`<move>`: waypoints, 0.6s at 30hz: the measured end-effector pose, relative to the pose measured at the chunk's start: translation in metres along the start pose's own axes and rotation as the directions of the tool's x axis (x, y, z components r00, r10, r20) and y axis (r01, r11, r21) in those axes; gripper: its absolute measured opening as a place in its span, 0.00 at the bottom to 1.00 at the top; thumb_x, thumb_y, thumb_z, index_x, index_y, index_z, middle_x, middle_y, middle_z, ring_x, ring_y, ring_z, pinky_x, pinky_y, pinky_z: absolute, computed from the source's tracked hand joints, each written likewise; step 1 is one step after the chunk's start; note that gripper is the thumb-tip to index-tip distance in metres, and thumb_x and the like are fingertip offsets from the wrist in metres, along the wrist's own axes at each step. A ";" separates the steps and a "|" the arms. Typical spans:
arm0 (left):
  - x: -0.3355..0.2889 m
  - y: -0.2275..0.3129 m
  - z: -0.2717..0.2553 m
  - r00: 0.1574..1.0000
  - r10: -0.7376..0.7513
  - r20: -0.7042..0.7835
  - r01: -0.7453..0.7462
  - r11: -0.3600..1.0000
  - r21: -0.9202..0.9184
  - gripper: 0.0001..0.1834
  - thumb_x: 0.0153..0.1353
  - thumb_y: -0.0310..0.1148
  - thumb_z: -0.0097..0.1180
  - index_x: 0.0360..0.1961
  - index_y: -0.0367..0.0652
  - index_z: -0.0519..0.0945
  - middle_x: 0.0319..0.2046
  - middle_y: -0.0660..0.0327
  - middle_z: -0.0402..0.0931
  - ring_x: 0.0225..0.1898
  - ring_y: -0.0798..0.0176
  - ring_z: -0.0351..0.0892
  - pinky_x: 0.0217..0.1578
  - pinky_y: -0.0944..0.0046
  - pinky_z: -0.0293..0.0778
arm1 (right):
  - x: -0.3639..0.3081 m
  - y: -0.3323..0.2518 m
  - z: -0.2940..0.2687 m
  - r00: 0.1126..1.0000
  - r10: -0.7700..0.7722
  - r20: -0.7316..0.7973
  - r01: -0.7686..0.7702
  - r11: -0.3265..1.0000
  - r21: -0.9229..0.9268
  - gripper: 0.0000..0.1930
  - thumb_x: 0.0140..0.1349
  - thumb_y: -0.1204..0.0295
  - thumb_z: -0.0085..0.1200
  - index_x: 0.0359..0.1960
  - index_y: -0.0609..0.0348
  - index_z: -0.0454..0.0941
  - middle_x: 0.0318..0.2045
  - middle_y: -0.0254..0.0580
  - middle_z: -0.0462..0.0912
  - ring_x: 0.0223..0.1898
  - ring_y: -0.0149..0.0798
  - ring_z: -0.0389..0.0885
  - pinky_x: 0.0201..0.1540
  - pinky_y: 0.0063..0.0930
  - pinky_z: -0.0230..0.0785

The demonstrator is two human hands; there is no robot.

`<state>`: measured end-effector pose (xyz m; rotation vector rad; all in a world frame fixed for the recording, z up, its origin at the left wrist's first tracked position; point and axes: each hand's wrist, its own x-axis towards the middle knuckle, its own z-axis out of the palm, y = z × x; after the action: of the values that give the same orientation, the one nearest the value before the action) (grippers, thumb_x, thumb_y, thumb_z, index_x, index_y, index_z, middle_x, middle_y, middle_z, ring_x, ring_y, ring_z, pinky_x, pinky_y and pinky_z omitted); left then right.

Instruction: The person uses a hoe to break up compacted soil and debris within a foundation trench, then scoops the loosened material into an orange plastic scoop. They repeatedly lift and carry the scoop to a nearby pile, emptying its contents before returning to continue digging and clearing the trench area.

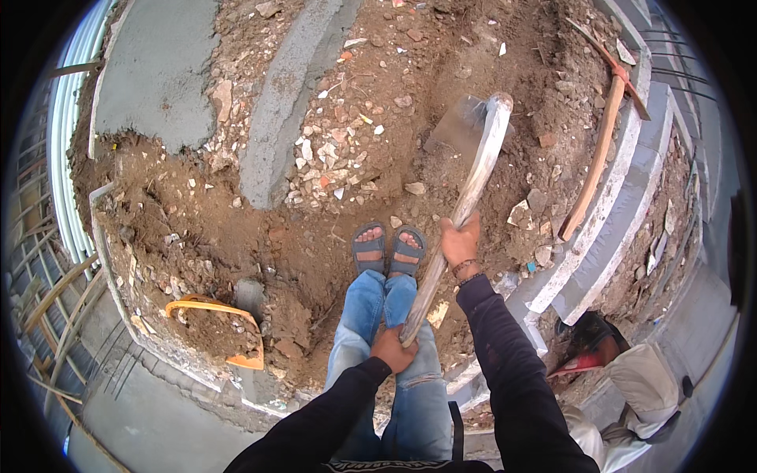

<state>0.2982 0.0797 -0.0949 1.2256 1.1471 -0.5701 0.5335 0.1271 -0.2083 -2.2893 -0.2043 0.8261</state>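
From my remote post, nearest first: I see the left grip (394, 351) low, over the knees of the faded blue jeans (353, 311), closed fully around the butt of a hoe (475, 181). Farther along the shaft, the right grip (461, 243) is wrapped firmly round the wood, no gap showing, with a dark bracelet (464, 266) at its wrist. Hoe lies ahead of the body, to the right of the grey sandals (368, 248). Its long axis runs from the lower-left butt away to the upper right, head end farthest from me, the shaft curving slightly near the top. Handle is weathered grey-brown wood, paler and whitish toward the head; the blade (453, 130) is broad, thin, grey metal smeared brown, sticking out to the left. I cannot tell whether it touches the soil (315, 236). Off left, an orange-yellow container (211, 303) sits heaped with earth. Low right, beyond the wall (583, 244), I make out another person's pale clothing (643, 386). Right of the hoe, a pickaxe (597, 158) with a wooden handle and reddish head rests beside that wall. Farther out: stone rubble (327, 162), a grey concrete strip (288, 94), then a smooth concrete slab (162, 67) upper left.
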 end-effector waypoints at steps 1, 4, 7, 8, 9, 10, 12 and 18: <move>0.032 0.003 0.007 0.998 0.042 -0.038 -0.042 0.999 0.006 0.19 0.54 0.39 0.57 0.41 0.34 0.78 0.33 0.41 0.80 0.40 0.43 0.81 0.43 0.52 0.74 | 0.029 -0.008 0.001 0.994 -0.094 -0.048 0.095 0.995 0.005 0.23 0.51 0.74 0.57 0.48 0.70 0.65 0.38 0.59 0.77 0.39 0.50 0.79 0.43 0.43 0.71; 0.115 0.085 -0.021 0.956 0.253 -0.147 -0.257 0.966 -0.012 0.16 0.52 0.36 0.57 0.38 0.35 0.78 0.28 0.42 0.79 0.35 0.41 0.80 0.38 0.51 0.74 | 0.126 -0.086 -0.007 0.999 -0.028 -0.036 0.030 0.999 0.036 0.23 0.51 0.70 0.59 0.45 0.73 0.68 0.32 0.57 0.80 0.29 0.47 0.83 0.30 0.37 0.74; 0.149 0.136 -0.034 0.930 0.330 -0.164 -0.317 0.943 0.102 0.17 0.52 0.36 0.58 0.39 0.34 0.77 0.28 0.42 0.79 0.35 0.41 0.80 0.38 0.50 0.75 | 0.220 -0.105 -0.014 0.999 0.048 0.005 -0.048 0.998 0.035 0.26 0.48 0.64 0.61 0.43 0.76 0.71 0.34 0.64 0.80 0.38 0.56 0.82 0.44 0.40 0.73; 0.149 0.141 -0.032 0.935 0.320 -0.153 -0.308 0.946 0.101 0.17 0.52 0.36 0.58 0.39 0.34 0.77 0.28 0.42 0.79 0.36 0.41 0.80 0.38 0.50 0.75 | 0.219 -0.099 -0.013 0.998 0.059 0.014 -0.058 0.996 -0.065 0.26 0.48 0.64 0.61 0.43 0.76 0.71 0.35 0.65 0.80 0.39 0.57 0.82 0.45 0.41 0.72; 0.148 0.144 -0.030 0.941 0.309 -0.136 -0.298 0.950 0.098 0.17 0.52 0.36 0.59 0.39 0.34 0.77 0.28 0.42 0.79 0.36 0.41 0.80 0.38 0.50 0.75 | 0.212 -0.087 -0.013 0.997 0.075 0.020 -0.071 0.983 -0.168 0.26 0.48 0.64 0.61 0.43 0.76 0.71 0.36 0.66 0.80 0.41 0.58 0.81 0.47 0.41 0.72; 0.138 0.131 -0.019 0.938 0.303 -0.167 -0.289 0.952 0.103 0.18 0.52 0.36 0.59 0.39 0.33 0.77 0.28 0.43 0.79 0.36 0.41 0.80 0.38 0.50 0.75 | 0.202 -0.073 -0.013 0.996 0.090 0.022 -0.081 0.960 -0.267 0.26 0.48 0.65 0.61 0.43 0.77 0.71 0.37 0.66 0.80 0.42 0.58 0.81 0.49 0.41 0.71; 0.102 0.095 0.005 0.958 0.239 -0.159 -0.236 0.971 0.038 0.18 0.52 0.36 0.59 0.40 0.33 0.77 0.29 0.44 0.80 0.35 0.42 0.81 0.38 0.52 0.75 | 0.153 -0.038 -0.006 0.996 -0.001 -0.087 -0.025 0.957 -0.288 0.27 0.49 0.64 0.61 0.43 0.76 0.70 0.38 0.67 0.79 0.44 0.59 0.80 0.50 0.43 0.70; -0.001 0.008 0.048 0.995 -0.017 -0.101 0.002 0.989 -0.150 0.20 0.53 0.38 0.59 0.43 0.33 0.78 0.33 0.42 0.80 0.39 0.43 0.81 0.42 0.53 0.75 | 0.006 -0.051 -0.014 0.930 0.294 0.223 -0.254 0.948 -0.190 0.31 0.50 0.67 0.61 0.50 0.73 0.62 0.41 0.71 0.77 0.49 0.64 0.76 0.52 0.46 0.68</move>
<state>0.3223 0.0373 -0.0946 1.1308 1.2594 -0.4243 0.5511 0.1597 -0.1702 -2.3906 -0.0601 1.2864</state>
